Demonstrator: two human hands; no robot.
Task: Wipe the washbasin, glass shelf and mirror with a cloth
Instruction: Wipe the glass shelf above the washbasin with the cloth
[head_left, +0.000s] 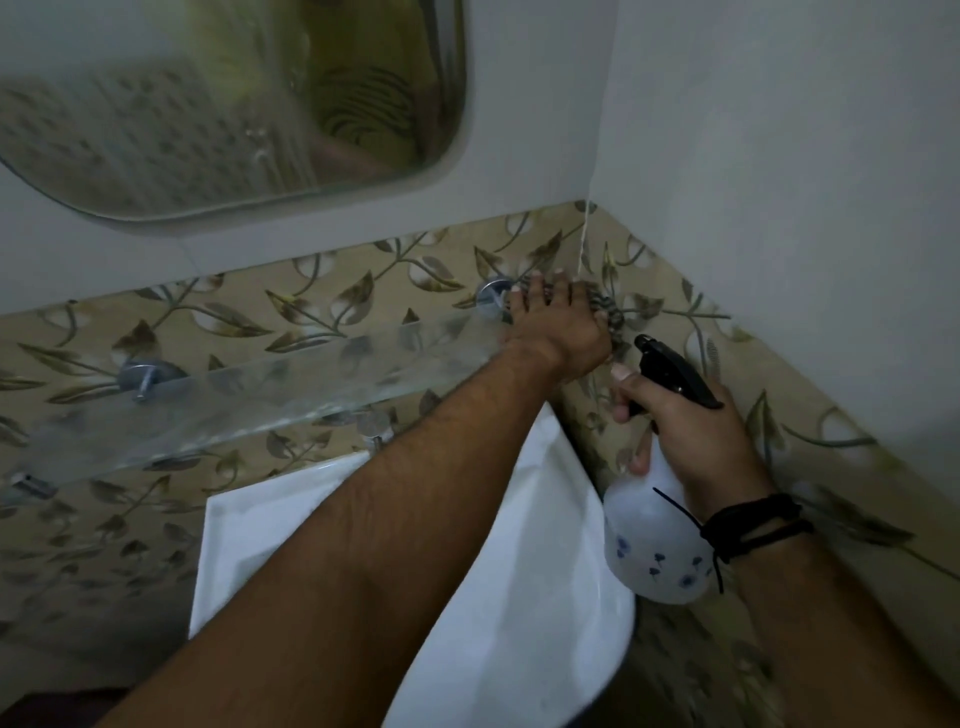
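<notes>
My left hand (558, 325) presses flat on a dark patterned cloth (605, 309) at the right end of the glass shelf (270, 387), close to the wall corner. Most of the cloth is hidden under the palm. My right hand (691, 431) grips a white spray bottle (657, 540) with a black trigger head, held just right of the shelf end and above the basin's edge. The white washbasin (530, 587) sits below the shelf. The rounded mirror (223, 98) hangs on the wall at upper left.
Chrome brackets (148, 376) fix the shelf to a leaf-patterned tile band (322, 296). A chrome tap knob (376, 427) shows under the shelf. Plain walls meet in a corner (592, 156) right beside my left hand. A black cord wraps my right wrist.
</notes>
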